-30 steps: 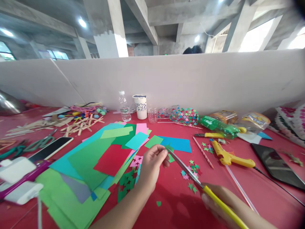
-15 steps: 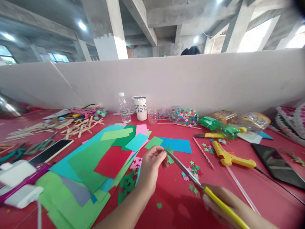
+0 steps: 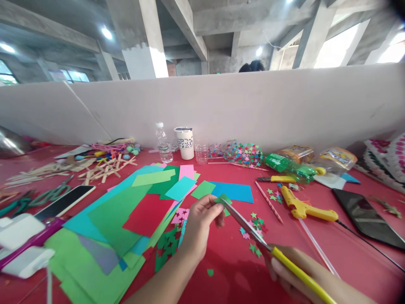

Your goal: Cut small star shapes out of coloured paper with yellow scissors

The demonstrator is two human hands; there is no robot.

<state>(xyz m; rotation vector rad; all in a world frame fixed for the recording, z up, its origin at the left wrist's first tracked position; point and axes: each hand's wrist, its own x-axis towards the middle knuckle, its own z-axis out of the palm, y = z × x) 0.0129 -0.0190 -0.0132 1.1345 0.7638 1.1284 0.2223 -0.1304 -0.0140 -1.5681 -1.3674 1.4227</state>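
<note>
My left hand (image 3: 198,226) pinches a small green paper piece (image 3: 223,199) above the red table (image 3: 228,257). In my right hand (image 3: 294,270) I grip yellow-handled scissors (image 3: 253,234), and their blades reach up to the green piece. Small cut paper stars (image 3: 255,223) in green, blue and pink lie on the table just under the blades. A green sheet with star-shaped holes (image 3: 166,249) lies below my left wrist.
A spread of coloured paper sheets (image 3: 126,215) covers the left middle. A yellow glue gun (image 3: 303,207), a dark phone (image 3: 363,217), a green bottle (image 3: 289,166) and snack bags lie on the right. Bottles, a white cup (image 3: 185,142) and wooden sticks (image 3: 104,164) stand by the grey partition.
The view has shifted slightly. My hands, the scissors and the green piece stay almost in place, with the piece turned a little between my fingers.
</note>
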